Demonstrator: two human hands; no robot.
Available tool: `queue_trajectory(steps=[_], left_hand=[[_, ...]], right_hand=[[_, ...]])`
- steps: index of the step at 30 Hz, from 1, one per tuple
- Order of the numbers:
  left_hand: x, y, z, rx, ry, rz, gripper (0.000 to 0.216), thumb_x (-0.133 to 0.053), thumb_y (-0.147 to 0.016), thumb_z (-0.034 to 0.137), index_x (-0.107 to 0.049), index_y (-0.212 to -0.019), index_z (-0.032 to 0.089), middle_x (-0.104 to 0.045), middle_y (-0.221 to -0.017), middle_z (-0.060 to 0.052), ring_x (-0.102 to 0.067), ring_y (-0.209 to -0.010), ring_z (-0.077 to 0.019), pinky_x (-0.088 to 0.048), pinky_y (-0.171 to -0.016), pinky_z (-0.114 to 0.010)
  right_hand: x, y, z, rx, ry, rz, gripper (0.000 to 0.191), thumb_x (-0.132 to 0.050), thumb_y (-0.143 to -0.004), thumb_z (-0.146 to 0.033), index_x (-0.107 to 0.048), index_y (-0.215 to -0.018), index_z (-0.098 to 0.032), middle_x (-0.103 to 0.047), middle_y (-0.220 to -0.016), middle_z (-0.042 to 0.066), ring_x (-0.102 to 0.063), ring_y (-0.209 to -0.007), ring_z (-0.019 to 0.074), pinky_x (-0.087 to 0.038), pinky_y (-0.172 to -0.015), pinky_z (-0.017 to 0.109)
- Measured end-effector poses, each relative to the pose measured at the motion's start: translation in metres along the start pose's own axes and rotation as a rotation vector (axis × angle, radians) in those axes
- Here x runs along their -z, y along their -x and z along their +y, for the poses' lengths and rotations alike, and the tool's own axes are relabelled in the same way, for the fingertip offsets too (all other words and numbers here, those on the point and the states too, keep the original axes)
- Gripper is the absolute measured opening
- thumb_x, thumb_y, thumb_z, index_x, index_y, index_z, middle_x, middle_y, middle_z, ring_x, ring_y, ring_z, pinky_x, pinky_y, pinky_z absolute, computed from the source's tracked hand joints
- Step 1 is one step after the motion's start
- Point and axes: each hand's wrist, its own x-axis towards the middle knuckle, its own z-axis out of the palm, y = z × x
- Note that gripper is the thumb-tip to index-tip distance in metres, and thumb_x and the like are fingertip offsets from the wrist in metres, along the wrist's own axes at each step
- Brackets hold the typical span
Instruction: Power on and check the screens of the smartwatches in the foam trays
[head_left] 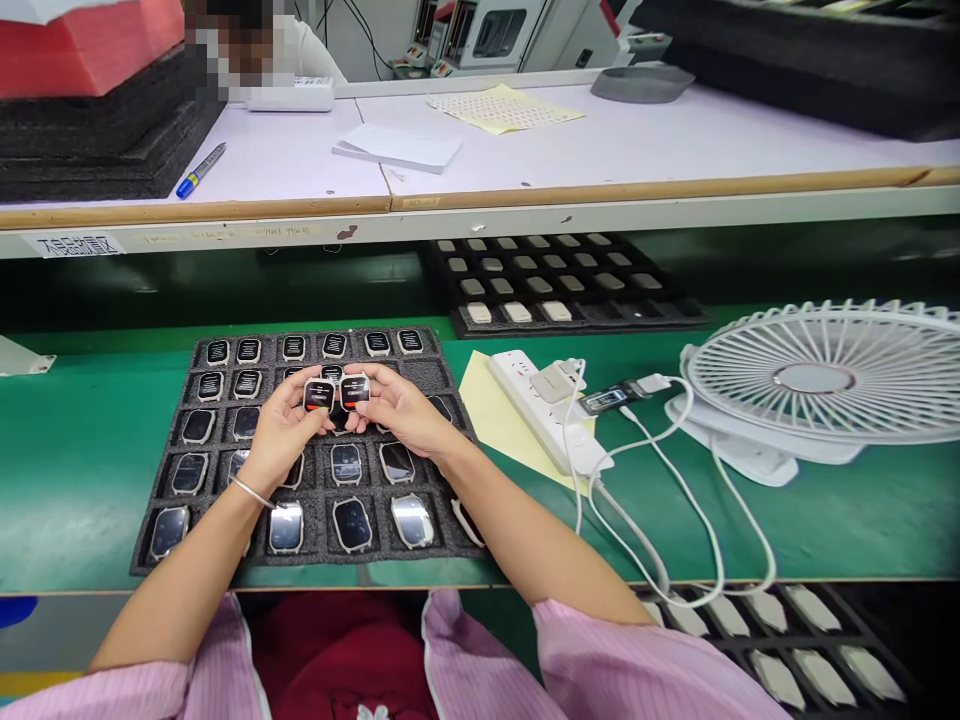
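Note:
My left hand [289, 418] pinches a smartwatch case [319, 394] without a strap; its screen is lit with text and a red band. In my right hand [394, 408] is a second watch case [355, 391], also lit with white text and a red strip. The two are side by side above a black foam tray [315, 555]. Rows of similar watch cases lie in the tray's pockets, such as a watch with white text [218, 352] in the back row and a dark-screened one [352, 524] in front. My forearms hide some pockets.
Right of the tray are a white power strip [536, 410], a charger with a small display [607, 398], looping white cables and a white fan [814, 378]. Another foam tray [577, 318] sits under the shelf [480, 200]. A third tray [817, 640] is at lower right. A person [311, 50] is behind the shelf.

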Motion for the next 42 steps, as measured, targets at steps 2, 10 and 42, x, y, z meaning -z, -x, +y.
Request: queue_trajectory(steps=[2, 10, 42], left_hand=[[-0.0001, 0.0, -0.0002, -0.003, 0.006, -0.005, 0.061, -0.076, -0.069, 0.017, -0.059, -0.127, 0.018, -0.069, -0.099, -0.003, -0.067, -0.063, -0.0089, -0.056, -0.06, -0.022], [-0.0005, 0.0018, -0.0003, 0.025, 0.028, -0.019, 0.055, -0.071, -0.072, 0.018, -0.059, -0.126, 0.018, -0.068, -0.103, -0.004, -0.072, -0.064, -0.0115, -0.06, -0.064, -0.025], [-0.0037, 0.0016, 0.0037, 0.001, -0.062, 0.024, 0.039, -0.078, -0.071, 0.034, -0.062, -0.103, 0.018, -0.066, -0.079, 0.003, -0.055, -0.047, -0.0053, -0.042, -0.045, -0.018]], right_hand=[[-0.0001, 0.0002, -0.0006, 0.0, -0.001, 0.003, 0.045, -0.068, -0.082, -0.014, -0.053, -0.124, -0.021, -0.067, -0.087, -0.001, -0.07, -0.07, 0.0123, -0.056, -0.064, 0.025], [0.0008, 0.0002, -0.0014, -0.013, -0.001, 0.022, 0.044, -0.062, -0.079, -0.009, -0.054, -0.12, -0.02, -0.068, -0.085, -0.002, -0.069, -0.069, 0.0122, -0.054, -0.063, 0.025], [-0.0032, 0.0008, -0.0064, -0.098, -0.031, 0.069, 0.03, -0.07, -0.088, -0.031, -0.061, -0.114, -0.021, -0.072, -0.086, 0.0, -0.07, -0.061, 0.0122, -0.055, -0.056, 0.023]])
